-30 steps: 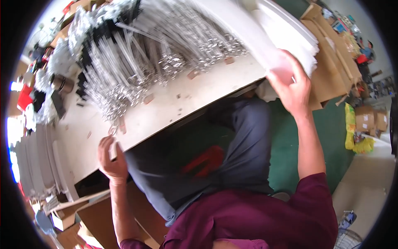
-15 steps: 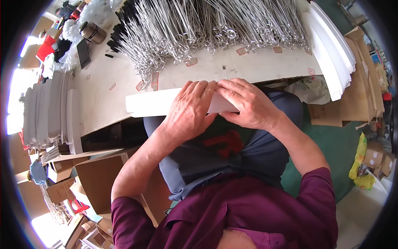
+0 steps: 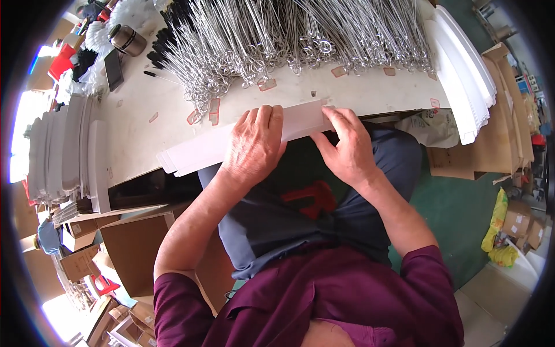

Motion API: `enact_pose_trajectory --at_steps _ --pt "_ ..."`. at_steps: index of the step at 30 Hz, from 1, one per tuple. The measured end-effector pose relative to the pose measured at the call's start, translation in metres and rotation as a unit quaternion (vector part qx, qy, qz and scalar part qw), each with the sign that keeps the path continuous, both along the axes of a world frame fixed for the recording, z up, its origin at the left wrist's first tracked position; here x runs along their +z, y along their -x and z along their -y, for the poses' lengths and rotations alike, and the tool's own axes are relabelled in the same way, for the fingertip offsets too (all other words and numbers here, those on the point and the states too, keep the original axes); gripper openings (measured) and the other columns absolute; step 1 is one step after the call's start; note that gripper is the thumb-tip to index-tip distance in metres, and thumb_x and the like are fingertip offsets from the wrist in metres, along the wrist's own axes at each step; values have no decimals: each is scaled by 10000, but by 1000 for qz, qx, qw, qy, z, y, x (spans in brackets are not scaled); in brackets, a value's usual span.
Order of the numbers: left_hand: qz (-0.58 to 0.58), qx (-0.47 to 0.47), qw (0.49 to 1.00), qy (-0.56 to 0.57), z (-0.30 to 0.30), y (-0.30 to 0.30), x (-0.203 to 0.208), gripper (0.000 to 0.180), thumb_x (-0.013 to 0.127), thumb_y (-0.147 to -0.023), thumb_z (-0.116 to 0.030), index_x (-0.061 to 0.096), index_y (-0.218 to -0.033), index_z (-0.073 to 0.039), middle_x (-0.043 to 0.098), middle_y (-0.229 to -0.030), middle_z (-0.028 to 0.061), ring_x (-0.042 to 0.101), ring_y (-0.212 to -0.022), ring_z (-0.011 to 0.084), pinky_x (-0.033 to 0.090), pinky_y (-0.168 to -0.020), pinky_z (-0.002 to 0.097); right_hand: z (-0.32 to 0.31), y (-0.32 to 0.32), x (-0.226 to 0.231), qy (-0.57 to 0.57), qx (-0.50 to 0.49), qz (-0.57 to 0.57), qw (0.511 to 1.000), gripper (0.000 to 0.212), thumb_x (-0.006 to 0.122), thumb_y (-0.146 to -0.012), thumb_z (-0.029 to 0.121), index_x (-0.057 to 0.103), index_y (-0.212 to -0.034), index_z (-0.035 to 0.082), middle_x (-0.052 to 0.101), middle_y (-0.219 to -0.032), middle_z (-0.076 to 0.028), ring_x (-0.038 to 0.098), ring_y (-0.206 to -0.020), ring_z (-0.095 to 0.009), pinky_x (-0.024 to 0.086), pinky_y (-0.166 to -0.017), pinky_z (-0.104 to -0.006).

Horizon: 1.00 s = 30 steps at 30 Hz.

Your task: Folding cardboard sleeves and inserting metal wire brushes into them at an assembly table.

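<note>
A long, narrow white paperboard box (image 3: 303,119) lies at a slant over the table's front edge, its right end higher than its left. My left hand (image 3: 254,144) is closed around its middle, fingers across the top and thumb on the near side. At the right end, my right hand (image 3: 351,144) pinches the box's edge between fingers and thumb. Small flaps show at the left end. Beyond my hands, a big pile of wire-handled brushes (image 3: 260,43) with looped ends and black bristles covers the back of the table.
White flat cartons stand stacked at the left (image 3: 63,150), and more white cartons (image 3: 462,81) lie at the right edge. A metal flask (image 3: 127,40) and a phone (image 3: 113,69) are at the far left. An open cardboard box (image 3: 136,248) sits below the table's left side.
The white box has tilted, its right end rising and its left end dropping. My right hand has moved right, away from my left, uncovering the box's right end.
</note>
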<state>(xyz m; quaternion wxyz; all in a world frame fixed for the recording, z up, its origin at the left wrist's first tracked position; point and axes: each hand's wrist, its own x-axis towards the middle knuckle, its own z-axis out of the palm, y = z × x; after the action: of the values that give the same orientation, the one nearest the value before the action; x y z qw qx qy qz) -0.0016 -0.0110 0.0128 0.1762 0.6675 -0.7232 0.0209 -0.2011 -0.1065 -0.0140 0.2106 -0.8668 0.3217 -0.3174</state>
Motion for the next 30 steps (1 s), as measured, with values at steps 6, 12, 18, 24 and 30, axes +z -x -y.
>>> enact_pose_trajectory --at_steps 6,12,18,24,30 --pt "11 6 1000 3 -4 0 -7 727 833 -691 -144 524 -1320 50 598 -1143 172 629 -1029 348 537 -900 441 6 -1 2 -287 21 120 950 401 783 -903 187 656 -1195 -57 717 -1025 -166 712 -806 -221 566 -686 -331" --pt "20 -17 999 21 -7 3 -16 756 836 -696 -167 524 -1348 51 618 -1190 185 645 -1040 344 545 -912 440 10 4 13 -461 66 129 876 397 735 -973 204 650 -1214 -100 740 -1006 -138 710 -808 -135 557 -648 -256" --pt "34 -24 998 37 -9 1 -15 723 831 -703 -179 549 -1327 52 635 -1236 201 662 -1056 345 549 -918 442 13 6 37 -548 82 122 823 416 702 -995 226 624 -1232 -107 715 -1062 -138 722 -784 -152 578 -592 -269" --pt "31 -50 997 53 -9 -1 -14 659 808 -721 -166 562 -1292 53 633 -1191 187 660 -980 315 551 -877 413 21 10 45 -678 76 108 723 444 654 -1015 322 611 -1197 -80 689 -1049 -156 671 -560 -119 506 -418 -208" --pt "-5 -40 999 12 -10 -4 -10 643 807 -723 -179 579 -1280 47 665 -1187 184 687 -998 339 565 -877 433 16 16 50 -500 61 22 864 447 747 -949 254 606 -1238 -56 669 -1199 -184 719 -738 -189 593 -643 -311"
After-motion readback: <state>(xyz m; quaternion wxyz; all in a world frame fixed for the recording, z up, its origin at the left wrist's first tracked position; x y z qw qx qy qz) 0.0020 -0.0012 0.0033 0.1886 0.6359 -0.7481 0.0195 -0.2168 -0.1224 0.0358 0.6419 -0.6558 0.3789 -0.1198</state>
